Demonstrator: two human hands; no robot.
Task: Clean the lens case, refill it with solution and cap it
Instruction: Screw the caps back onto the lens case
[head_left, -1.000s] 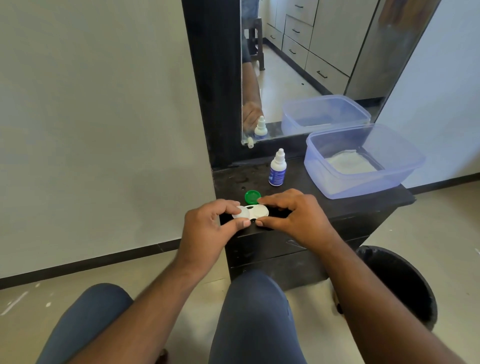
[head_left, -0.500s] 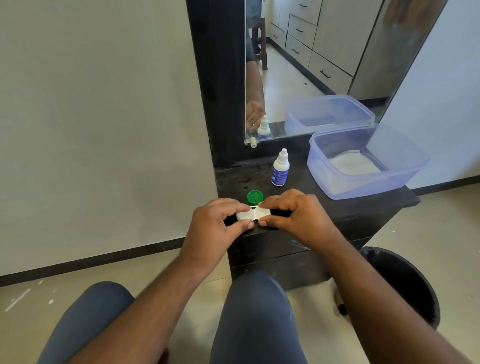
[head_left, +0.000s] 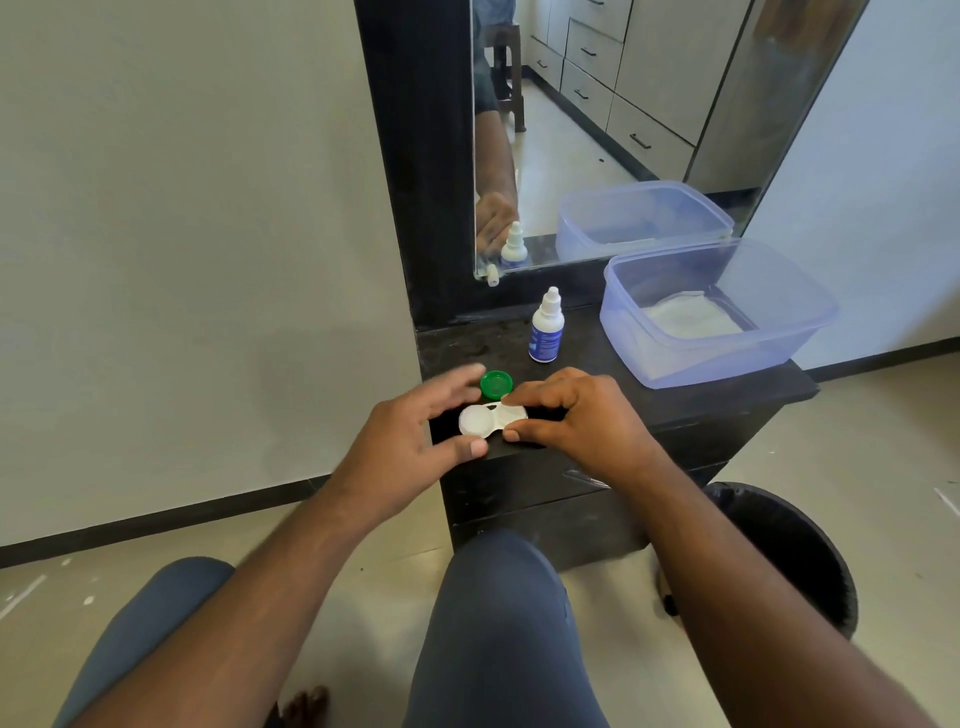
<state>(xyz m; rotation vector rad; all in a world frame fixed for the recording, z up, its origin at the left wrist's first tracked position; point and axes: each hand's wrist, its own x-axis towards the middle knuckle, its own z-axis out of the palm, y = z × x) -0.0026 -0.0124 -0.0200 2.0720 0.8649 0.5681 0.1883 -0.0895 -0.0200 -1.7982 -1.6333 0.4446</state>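
Pinching the white lens case (head_left: 492, 420) steady against the table (head_left: 675, 405) with your right hand (head_left: 582, 421), you spread your left hand (head_left: 410, 441) open around its capped well, the green cap (head_left: 496, 384) lying just behind.

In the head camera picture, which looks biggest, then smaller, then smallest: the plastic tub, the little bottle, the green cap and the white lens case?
1. Plastic tub, by far the biggest.
2. Little bottle and white lens case look about alike; the right hand covers part of the case, so I won't rank them.
3. Green cap, the smallest.
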